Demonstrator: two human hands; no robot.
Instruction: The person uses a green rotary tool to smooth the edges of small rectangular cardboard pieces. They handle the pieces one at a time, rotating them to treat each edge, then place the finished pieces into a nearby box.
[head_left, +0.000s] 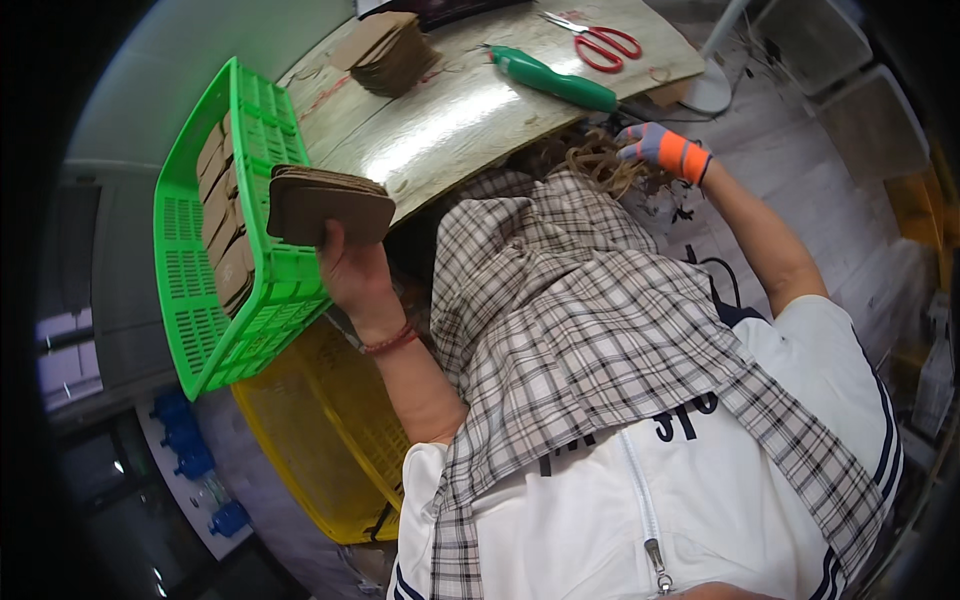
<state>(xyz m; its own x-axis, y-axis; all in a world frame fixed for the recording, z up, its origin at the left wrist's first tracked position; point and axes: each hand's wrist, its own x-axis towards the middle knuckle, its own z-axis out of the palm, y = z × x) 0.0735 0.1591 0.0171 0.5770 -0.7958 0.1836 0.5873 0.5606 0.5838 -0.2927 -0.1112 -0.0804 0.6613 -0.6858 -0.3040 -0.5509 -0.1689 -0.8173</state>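
My left hand [352, 268] is raised and grips a stack of brown cardboard pieces [330, 205] from below, right beside the green plastic crate [190, 250]. More of the same cardboard pieces stand in rows inside that crate. My right hand [665, 150] wears a grey and orange glove. Its fingers are closed in a tangle of brown strings [598, 160] at the near edge of the wooden tabletop [460, 115]. A plaid cloth [560, 310] covers my lap between the two arms.
On the tabletop lie a green hand tool [555, 80], red-handled scissors [605, 42] and another pile of cardboard pieces [385, 55]. A yellow crate [320, 440] sits under the green one. Pale plastic bins [850, 110] stand at the upper right.
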